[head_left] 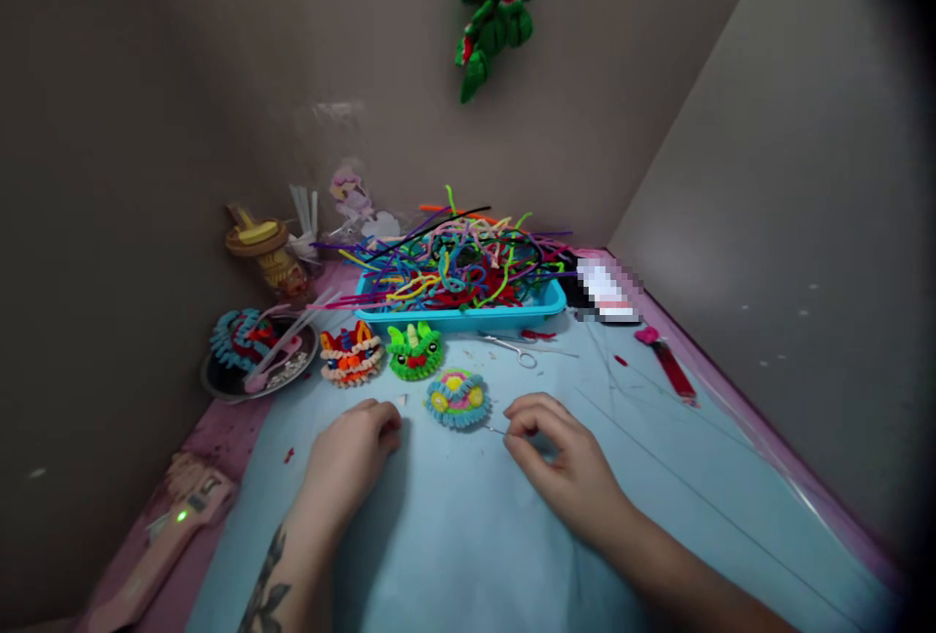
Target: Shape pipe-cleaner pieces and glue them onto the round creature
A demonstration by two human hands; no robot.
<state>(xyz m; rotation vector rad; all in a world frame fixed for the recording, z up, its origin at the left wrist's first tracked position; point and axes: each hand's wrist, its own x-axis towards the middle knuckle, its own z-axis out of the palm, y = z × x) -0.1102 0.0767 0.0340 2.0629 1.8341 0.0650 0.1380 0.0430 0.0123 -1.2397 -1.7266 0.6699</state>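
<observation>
On my feed: blue face (458, 401) lies on the near side of the tray (460, 321), about mid-length, apart from it. I'd guess the step is working the wire (495, 430) at the face's lower right edge; its tip seems to reach the fluff, contact unconfirmed.

To do it well, I'd brace the face with the left hand, go in low and slow, and not crush the loops. Watch for the scissors (508, 348), just off the tray's near side toward its right end.

Pose: right hand (560, 443), nearer me than the tray's right end, forearm in from lower right, thumb and index pinched narrow on the wire. Left hand (358, 448), nearer me than the tray's left end, fingers curled under, not touching the face. Can't tell if it holds anything.
</observation>
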